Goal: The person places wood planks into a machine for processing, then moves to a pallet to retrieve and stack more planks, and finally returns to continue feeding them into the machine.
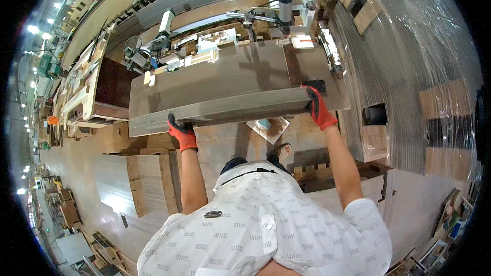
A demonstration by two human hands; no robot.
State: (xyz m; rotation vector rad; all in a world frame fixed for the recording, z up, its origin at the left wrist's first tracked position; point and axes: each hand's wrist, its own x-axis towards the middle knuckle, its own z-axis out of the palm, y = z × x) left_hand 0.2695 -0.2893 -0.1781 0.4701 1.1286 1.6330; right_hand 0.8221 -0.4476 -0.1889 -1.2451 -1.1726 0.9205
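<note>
A long, narrow grey-brown wood-look board lies across in front of me, along the near side of a wide brown worktop. My left hand, in a red glove with dark fingertips, is closed on the board's near edge, left of its middle. My right hand, gloved the same way, grips the board's right end. The undersides of both grips are hidden. A small black pad lies just beyond my right hand. Beside it is a darker reddish-brown panel on the worktop.
Beyond the worktop stand clamp-like machine heads and a white-framed unit. Film-wrapped stacked panels rise at the right. Another panel stack sits at lower left. A pale square sheet lies on the floor near my feet.
</note>
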